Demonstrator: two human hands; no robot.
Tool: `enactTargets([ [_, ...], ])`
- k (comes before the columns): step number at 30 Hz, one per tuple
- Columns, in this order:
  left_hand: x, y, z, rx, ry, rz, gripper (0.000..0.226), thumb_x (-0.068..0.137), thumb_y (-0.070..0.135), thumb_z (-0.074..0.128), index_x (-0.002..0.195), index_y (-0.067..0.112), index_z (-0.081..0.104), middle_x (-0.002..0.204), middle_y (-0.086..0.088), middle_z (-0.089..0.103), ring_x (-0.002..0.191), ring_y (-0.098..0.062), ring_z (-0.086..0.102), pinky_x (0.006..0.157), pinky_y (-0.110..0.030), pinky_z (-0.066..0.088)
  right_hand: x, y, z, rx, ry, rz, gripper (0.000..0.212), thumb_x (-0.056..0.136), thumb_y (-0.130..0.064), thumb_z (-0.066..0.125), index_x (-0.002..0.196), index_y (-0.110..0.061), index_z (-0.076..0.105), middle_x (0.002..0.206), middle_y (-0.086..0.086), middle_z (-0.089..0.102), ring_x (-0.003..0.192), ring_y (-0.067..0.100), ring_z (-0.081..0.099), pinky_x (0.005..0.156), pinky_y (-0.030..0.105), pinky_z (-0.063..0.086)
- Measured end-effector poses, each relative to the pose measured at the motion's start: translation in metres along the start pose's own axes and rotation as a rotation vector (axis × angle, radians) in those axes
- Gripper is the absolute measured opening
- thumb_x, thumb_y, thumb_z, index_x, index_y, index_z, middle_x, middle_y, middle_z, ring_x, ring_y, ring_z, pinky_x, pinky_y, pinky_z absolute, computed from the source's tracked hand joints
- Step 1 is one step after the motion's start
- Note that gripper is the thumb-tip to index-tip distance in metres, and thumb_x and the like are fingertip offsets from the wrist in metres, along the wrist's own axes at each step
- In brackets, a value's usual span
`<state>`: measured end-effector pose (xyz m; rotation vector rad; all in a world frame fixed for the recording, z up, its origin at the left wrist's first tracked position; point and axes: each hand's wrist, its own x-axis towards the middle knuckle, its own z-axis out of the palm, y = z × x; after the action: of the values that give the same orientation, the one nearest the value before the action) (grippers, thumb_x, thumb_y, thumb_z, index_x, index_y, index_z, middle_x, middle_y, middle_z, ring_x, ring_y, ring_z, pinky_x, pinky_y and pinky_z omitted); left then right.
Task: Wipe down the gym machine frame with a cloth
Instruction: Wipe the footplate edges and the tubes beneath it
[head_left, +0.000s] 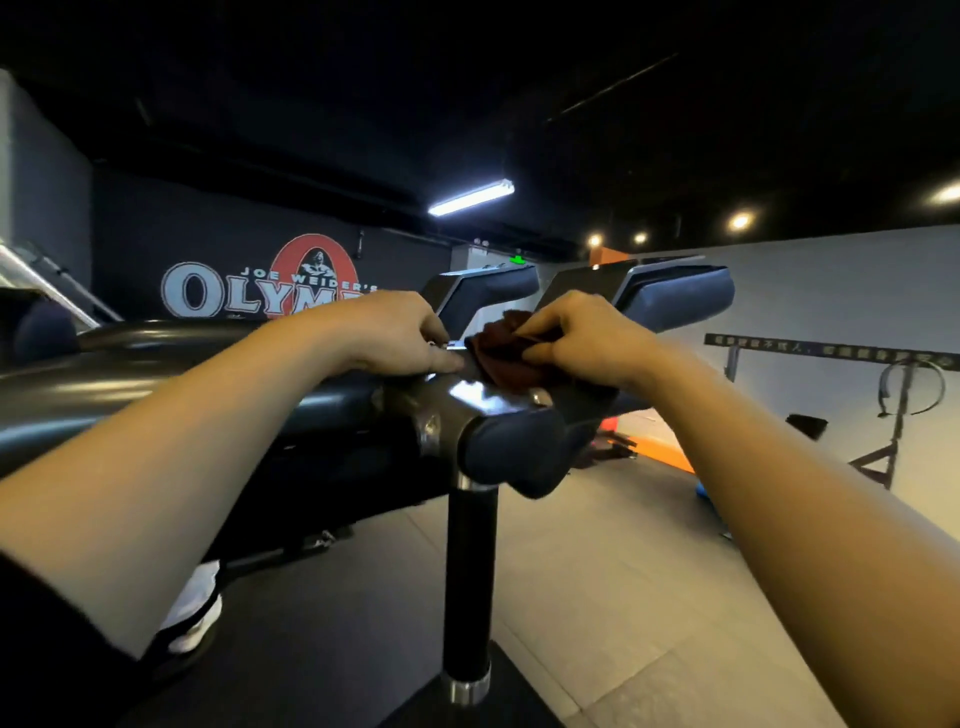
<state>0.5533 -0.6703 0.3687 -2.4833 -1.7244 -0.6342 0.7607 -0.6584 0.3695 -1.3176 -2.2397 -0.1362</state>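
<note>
**Right at the joint: cloth on the frame**

Right now the right hand (582, 340) pinches the dark red cloth (506, 353) against the top of the gym machine frame (467, 400), between two raised pads. Beside it, the left hand (400, 338) rests curled on the frame, touching the cloth's edge; whether it grips anything I cannot tell. Likely risks: the bunched cloth may skip the joint's seams, or slip off and drop to the floor (597, 571).

Bare forearms (171, 457), black sleeve (47, 649)
</note>
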Motion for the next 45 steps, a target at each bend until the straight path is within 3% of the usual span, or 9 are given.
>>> enactTargets([
  [4,-0.027,0.001,0.018,-0.031,0.178,0.0,0.032,0.098,0.038,0.05,0.099,0.012,0.068,0.088,-0.009,0.064,0.084,-0.027,0.057,0.071,-0.034,0.042,-0.014,-0.048,0.008,0.015,0.012,-0.06,0.026,0.09,-0.012,0.062,0.108,-0.026,0.074,0.095,-0.009,0.063,0.094,0.01,0.058,0.082,0.023,0.046],
  [8,-0.056,0.004,0.039,-0.134,0.465,0.05,0.032,0.101,0.034,0.045,0.094,0.012,0.068,0.087,-0.012,0.064,0.091,-0.033,0.059,0.067,-0.034,0.035,-0.031,-0.063,0.009,0.188,0.12,-0.071,0.023,0.086,-0.005,0.062,0.101,-0.015,0.077,0.089,0.0,0.069,0.088,0.016,0.062,0.077,0.028,0.05],
  [15,-0.107,0.012,0.105,-0.745,0.777,0.227,0.032,0.099,0.029,0.047,0.127,0.021,0.059,0.118,0.009,0.065,0.109,0.005,0.057,0.089,-0.007,0.041,-0.101,-0.083,0.042,0.38,0.821,-0.36,0.026,0.09,-0.002,0.056,0.113,-0.009,0.067,0.109,0.002,0.064,0.102,0.006,0.059,0.089,0.017,0.048],
  [21,-0.131,0.024,0.189,-1.025,0.643,-0.05,0.026,0.101,0.031,0.048,0.124,0.026,0.059,0.12,0.008,0.065,0.115,-0.006,0.058,0.1,-0.035,0.048,-0.173,-0.053,0.131,0.526,1.003,-0.194,0.026,0.091,-0.013,0.048,0.113,-0.013,0.062,0.11,0.009,0.06,0.102,0.004,0.056,0.088,0.012,0.042],
  [27,-0.145,0.061,0.222,-1.199,0.637,-0.227,0.031,0.103,0.017,0.036,0.101,0.033,0.062,0.087,0.03,0.07,0.088,0.013,0.063,0.073,-0.006,0.046,-0.185,-0.025,0.205,0.697,0.702,-0.111,0.043,0.08,-0.005,0.055,0.115,-0.03,0.058,0.119,-0.014,0.048,0.113,-0.013,0.046,0.094,0.006,0.041],
  [32,-0.173,0.078,0.289,-1.217,0.666,-0.471,0.026,0.1,0.021,0.042,0.114,0.032,0.061,0.103,0.019,0.072,0.102,0.003,0.064,0.082,-0.014,0.05,-0.221,-0.003,0.244,0.848,0.51,-0.135,0.046,0.083,-0.003,0.057,0.113,-0.038,0.052,0.129,-0.003,0.05,0.117,0.007,0.053,0.096,0.029,0.051],
  [36,-0.216,0.092,0.342,-1.433,0.731,-0.708,0.054,0.078,0.041,0.051,0.132,0.034,0.048,0.117,0.019,0.063,0.101,0.01,0.062,0.078,-0.012,0.049,-0.257,0.004,0.275,1.189,0.197,0.059,0.024,0.083,-0.02,0.047,0.09,-0.041,0.058,0.104,-0.01,0.058,0.094,0.01,0.061,0.078,0.029,0.054],
  [41,-0.282,0.095,0.387,-1.455,0.665,-1.03,0.045,0.072,0.032,0.067,0.116,0.026,0.06,0.102,0.006,0.074,0.099,-0.009,0.069,0.085,-0.024,0.054,-0.301,-0.011,0.323,1.499,-0.346,0.523,0.03,0.101,-0.003,0.035,0.102,-0.012,0.064,0.098,0.011,0.07,0.098,0.032,0.066,0.095,0.055,0.05],
  [45,-0.326,0.083,0.42,-1.316,0.678,-1.226,0.025,0.086,0.016,0.07,0.11,0.01,0.066,0.1,-0.008,0.074,0.094,-0.017,0.07,0.08,-0.025,0.054,-0.328,-0.026,0.364,1.405,-0.556,0.512,0.033,0.098,0.004,0.036,0.109,-0.016,0.059,0.111,0.014,0.066,0.101,0.028,0.065,0.094,0.049,0.052],
])
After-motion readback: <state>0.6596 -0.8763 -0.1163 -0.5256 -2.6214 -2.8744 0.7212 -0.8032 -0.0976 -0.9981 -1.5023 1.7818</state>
